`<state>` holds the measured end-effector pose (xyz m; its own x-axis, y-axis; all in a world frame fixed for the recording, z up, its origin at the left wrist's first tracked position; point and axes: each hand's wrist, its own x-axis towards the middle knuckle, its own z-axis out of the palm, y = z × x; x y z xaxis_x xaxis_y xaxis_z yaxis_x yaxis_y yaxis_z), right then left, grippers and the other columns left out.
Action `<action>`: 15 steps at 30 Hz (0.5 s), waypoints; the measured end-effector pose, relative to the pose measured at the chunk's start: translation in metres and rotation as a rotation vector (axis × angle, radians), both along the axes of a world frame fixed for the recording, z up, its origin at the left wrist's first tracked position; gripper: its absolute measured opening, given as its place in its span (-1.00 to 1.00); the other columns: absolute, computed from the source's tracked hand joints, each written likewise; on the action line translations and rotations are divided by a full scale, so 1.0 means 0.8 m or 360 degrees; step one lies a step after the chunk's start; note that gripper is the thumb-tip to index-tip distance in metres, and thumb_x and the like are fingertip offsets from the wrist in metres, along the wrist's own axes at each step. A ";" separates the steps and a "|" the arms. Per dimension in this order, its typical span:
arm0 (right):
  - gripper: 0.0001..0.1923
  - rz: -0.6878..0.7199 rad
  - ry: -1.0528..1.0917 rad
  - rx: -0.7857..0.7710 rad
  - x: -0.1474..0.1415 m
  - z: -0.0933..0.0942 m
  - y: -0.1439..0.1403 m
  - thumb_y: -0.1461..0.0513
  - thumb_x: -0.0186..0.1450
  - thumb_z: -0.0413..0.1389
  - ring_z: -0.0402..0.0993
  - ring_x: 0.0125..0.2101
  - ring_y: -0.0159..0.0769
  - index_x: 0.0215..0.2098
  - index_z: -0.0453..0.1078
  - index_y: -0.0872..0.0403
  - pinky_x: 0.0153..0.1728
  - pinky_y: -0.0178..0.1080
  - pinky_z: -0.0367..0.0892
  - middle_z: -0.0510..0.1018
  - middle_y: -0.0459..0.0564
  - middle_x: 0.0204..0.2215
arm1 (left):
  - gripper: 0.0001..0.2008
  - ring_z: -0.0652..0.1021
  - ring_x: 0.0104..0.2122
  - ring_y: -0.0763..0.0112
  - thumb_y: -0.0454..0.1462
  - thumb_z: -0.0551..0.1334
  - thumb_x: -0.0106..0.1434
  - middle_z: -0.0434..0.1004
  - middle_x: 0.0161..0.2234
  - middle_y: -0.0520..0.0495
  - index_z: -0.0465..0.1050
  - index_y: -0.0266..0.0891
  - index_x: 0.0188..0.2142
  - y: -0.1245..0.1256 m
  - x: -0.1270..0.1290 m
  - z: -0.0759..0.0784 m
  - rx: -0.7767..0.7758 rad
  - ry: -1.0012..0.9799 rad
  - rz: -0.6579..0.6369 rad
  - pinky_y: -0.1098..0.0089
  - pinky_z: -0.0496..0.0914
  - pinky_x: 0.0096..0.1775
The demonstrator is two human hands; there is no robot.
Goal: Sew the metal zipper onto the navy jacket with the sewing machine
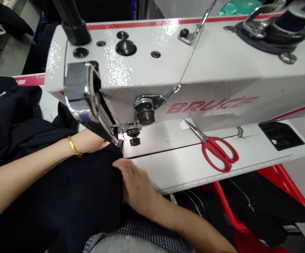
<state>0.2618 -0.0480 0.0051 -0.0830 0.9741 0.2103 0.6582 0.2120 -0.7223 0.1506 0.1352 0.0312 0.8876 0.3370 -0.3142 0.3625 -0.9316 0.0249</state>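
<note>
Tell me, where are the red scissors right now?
In the head view, the red scissors lie on the white machine bed, right of the needle area and below the red lettering, away from both hands.

Worn on the head, looking forward and steeply down from close above the sewing machine (184, 70), the counter (194, 165) and dark fabric (62, 182) beneath.
</note>
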 end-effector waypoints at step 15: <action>-0.66 0.0263 -0.1036 0.0326 0.036 -0.012 0.051 0.15 0.35 -0.16 0.21 -0.06 -0.12 -0.08 0.27 0.21 -0.21 -0.06 0.18 0.39 0.14 -0.08 | -0.68 0.50 -0.36 0.41 -0.15 -0.03 0.26 0.48 -0.47 -0.01 0.45 -0.22 -0.29 0.005 0.005 0.008 -0.0269 -0.0269 -0.0005 0.48 0.37 -0.24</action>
